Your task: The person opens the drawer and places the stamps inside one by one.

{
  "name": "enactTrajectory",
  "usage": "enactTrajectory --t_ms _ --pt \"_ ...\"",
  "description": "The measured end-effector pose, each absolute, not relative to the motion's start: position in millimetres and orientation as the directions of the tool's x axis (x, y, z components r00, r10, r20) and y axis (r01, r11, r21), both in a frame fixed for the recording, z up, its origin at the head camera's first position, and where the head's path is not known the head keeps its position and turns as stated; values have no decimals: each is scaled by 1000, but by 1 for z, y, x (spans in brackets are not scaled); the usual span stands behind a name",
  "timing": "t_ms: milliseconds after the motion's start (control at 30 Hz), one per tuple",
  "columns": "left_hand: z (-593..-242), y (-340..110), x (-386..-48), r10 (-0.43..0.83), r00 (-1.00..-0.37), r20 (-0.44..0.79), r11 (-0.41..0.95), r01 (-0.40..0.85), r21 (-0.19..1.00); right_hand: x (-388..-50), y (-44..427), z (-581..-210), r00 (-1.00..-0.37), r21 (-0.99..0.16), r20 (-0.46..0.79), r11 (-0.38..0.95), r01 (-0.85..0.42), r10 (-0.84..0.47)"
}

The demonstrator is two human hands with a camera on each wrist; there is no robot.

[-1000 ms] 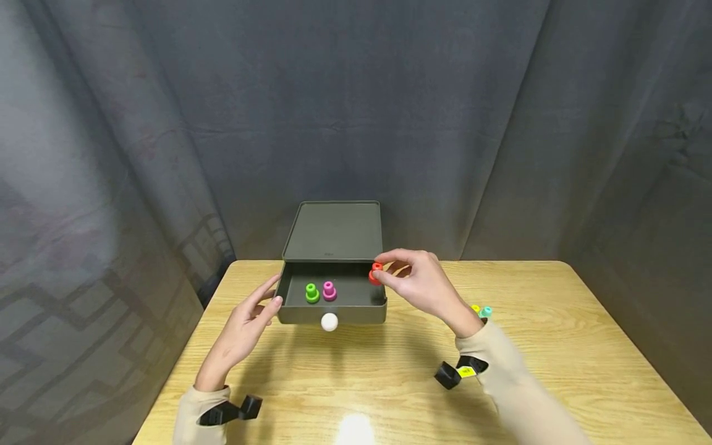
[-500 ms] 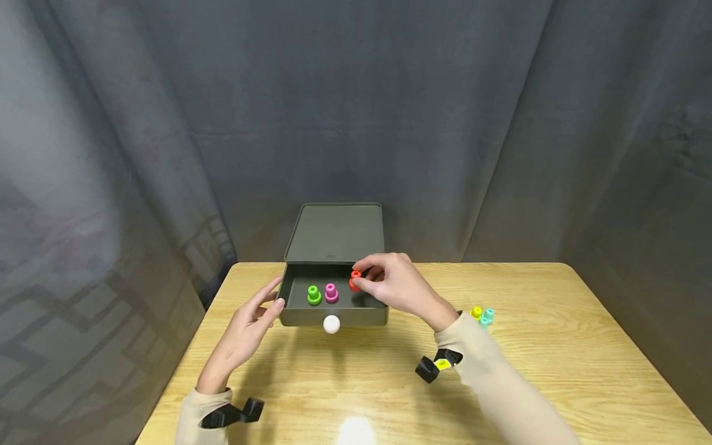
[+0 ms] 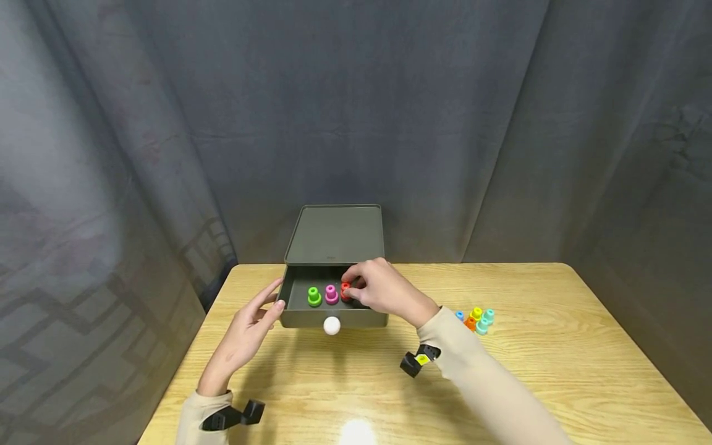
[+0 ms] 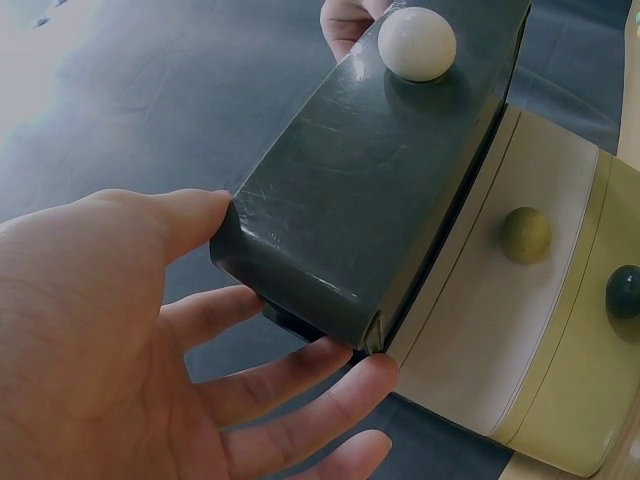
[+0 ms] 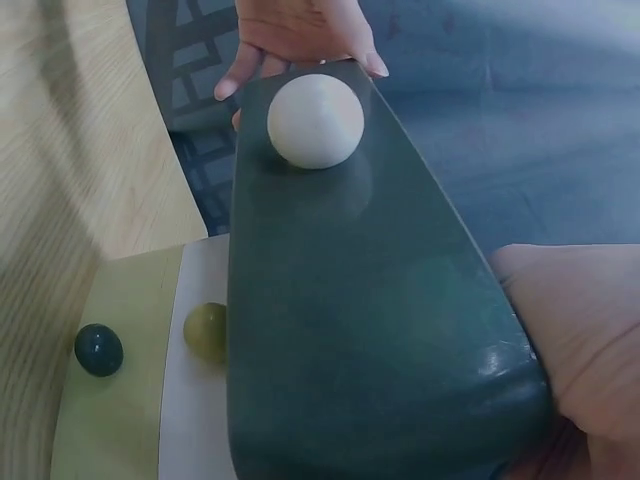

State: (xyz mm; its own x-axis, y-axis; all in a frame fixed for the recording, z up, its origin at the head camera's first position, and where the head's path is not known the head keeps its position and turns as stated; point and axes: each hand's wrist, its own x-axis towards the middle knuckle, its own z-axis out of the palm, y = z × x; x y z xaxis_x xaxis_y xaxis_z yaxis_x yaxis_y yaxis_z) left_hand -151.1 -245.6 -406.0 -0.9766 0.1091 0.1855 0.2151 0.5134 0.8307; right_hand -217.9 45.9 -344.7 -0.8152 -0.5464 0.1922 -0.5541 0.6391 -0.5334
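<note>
1. lower the red, flanged, plastic-looking peg [image 3: 345, 292] straight down and release gently – the magenta, flanged, plastic-looking peg [image 3: 331, 295] is just beside it and could be nudged.
2. let the left hand [image 3: 245, 329], its fingers spread and touching the corner, brace the dark grey, shallow, rectangular drawer [image 3: 303, 319].
3. the red peg is inside the drawer, pinched between the right hand's [image 3: 381, 289] thumb and fingers – whether its base touches the floor, i cannot tell.

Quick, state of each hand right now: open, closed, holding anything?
Left hand: open, relaxed fingers touching the drawer at its left end.
Right hand: closed, pinching the red peg inside the drawer.
</note>
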Motion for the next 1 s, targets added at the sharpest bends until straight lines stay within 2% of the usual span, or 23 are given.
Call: enactTrajectory --t_ms 267,533,733,900,1000 --pt "-408 -245 -151 112 -976 184 509 216 834 -215 44 -348 -827 -522 160 665 -534 -538" --pt "-408 -248 -152 114 -972 206 505 235 831 -216 42 -349 -828 -543 188 647 -536 -528" --pt "-407 -253 -148 115 -974 195 512 227 829 -211 42 -350 -816 -567 256 604 -561 -518" --pt "-405 -255 -144 106 -976 189 573 215 791 -203 50 -347 -802 -623 338 521 -583 -493" --pt "-402 -254 -141 89 -970 228 616 234 752 -199 59 -344 -805 -644 392 492 -585 -445"
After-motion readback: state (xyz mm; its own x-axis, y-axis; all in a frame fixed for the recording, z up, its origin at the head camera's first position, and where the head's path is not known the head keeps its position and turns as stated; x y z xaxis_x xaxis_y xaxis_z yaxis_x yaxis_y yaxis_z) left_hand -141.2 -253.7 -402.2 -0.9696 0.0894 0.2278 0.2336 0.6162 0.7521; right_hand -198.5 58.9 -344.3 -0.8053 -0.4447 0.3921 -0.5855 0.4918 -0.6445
